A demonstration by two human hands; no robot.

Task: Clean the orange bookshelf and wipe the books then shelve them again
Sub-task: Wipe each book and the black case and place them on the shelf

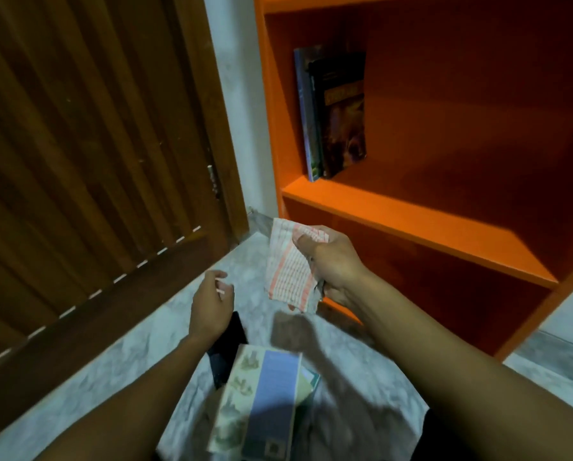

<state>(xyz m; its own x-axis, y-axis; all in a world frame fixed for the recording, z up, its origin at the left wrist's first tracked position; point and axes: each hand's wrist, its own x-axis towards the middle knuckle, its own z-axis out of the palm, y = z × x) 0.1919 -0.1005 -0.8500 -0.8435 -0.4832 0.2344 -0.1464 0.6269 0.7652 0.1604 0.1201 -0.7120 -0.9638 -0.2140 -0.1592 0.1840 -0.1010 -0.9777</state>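
The right hand clutched a red-and-white cloth before the orange bookshelf, where two books stood upright above and beyond it. The left hand hovered loosely curled, grasping nothing, over the marbled floor. More books lay stacked below both hands, a wooden door to their left.

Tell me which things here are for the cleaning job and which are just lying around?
For the job: orange bookshelf, cloth in the right hand, two shelved books, books on the floor.
Just there: wooden door, dark flat thing by the left hand.
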